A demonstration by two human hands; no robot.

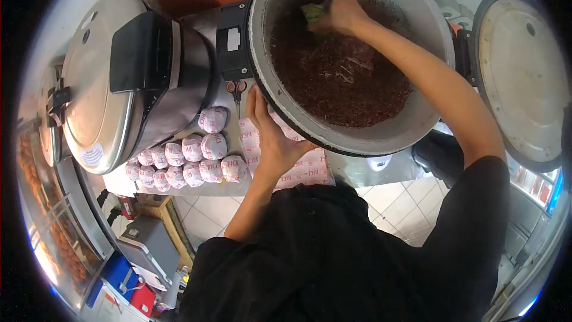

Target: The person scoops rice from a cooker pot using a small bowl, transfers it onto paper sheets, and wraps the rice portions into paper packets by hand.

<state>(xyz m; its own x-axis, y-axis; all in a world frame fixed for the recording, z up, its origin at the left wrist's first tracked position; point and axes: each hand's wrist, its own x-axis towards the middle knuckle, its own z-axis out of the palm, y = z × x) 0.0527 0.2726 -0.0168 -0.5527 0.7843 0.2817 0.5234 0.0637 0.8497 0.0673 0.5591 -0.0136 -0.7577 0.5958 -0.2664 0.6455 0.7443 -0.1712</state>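
A large metal pot with a black rim is tilted towards me on the counter. Dark reddish-brown rice covers its bottom. Inside it my right hand grips something green, perhaps a leaf or a scoop, close to the far wall. My left hand bears against the pot's near left rim, with the thumb along its underside. Printed wrapping paper lies below that hand. Scissors with red-and-black handles lie left of the pot. Further left sit several round paper-wrapped parcels in rows.
A large lidded cooker stands at the left, beyond the parcels. On the right, a raised round lid is beside the pot. A black object lies under my right forearm. A glass display case stands far left.
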